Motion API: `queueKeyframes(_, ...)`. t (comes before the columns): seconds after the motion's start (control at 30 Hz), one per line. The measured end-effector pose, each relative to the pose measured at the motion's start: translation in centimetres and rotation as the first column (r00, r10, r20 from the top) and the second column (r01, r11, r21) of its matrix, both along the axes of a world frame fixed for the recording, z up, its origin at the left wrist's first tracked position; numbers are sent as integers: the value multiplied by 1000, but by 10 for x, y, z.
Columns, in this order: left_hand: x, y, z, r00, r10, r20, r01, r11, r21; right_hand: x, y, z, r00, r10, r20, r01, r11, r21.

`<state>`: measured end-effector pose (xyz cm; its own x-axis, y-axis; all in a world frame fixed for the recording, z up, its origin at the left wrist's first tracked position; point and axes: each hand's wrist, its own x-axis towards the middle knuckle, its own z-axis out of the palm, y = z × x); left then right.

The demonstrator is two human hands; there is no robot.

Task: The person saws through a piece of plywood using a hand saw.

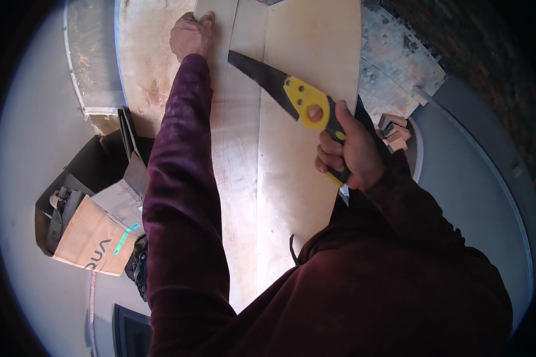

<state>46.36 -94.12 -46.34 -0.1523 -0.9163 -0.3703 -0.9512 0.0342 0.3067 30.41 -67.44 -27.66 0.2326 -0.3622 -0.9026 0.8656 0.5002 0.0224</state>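
My right hand [348, 154] grips the yellow and dark handle of a hand saw [307, 101]. The saw's dark toothed blade points up and left, its tip at a line or seam on a pale wooden board [298, 41]; whether the teeth touch the wood I cannot tell. At the upper left, my left hand [190, 35] is closed on a narrow pale wooden piece [220, 21], a little left of the blade's tip. A long pale panel [280, 208] runs down beneath my arms.
An open dark box [65, 154] with cardboard [77, 244] and assorted items stands at lower left. A framed panel [89, 71] is at upper left. Stained boards [393, 53] and several small wood offcuts [397, 132] lie at right. A dark object [131, 333] is at the bottom left.
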Motion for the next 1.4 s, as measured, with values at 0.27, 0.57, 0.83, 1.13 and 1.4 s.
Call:
queueKeyframes(0.27, 11, -8, -15, 998, 54, -15, -53, 997, 63, 12, -8, -10, 1000, -4, 20, 4, 999, -35)
queueKeyframes(0.57, 12, -3, -27, 1000, 26, -3, -26, 995, 100, 17, -13, 16, 999, 9, 34, -8, 1000, -18)
queueKeyframes(0.83, 17, -14, -15, 999, 47, -9, -46, 998, 38, -14, 22, 7, 988, -60, 141, 64, 998, -27)
queueKeyframes(1.13, 15, -17, -16, 995, 100, -11, -98, 989, 108, -3, 20, 19, 995, -54, 80, 55, 998, -8)
queueKeyframes(1.4, -14, -7, -18, 998, 64, -17, -62, 996, 62, 32, -64, -88, 995, -46, 92, 46, 999, -2)
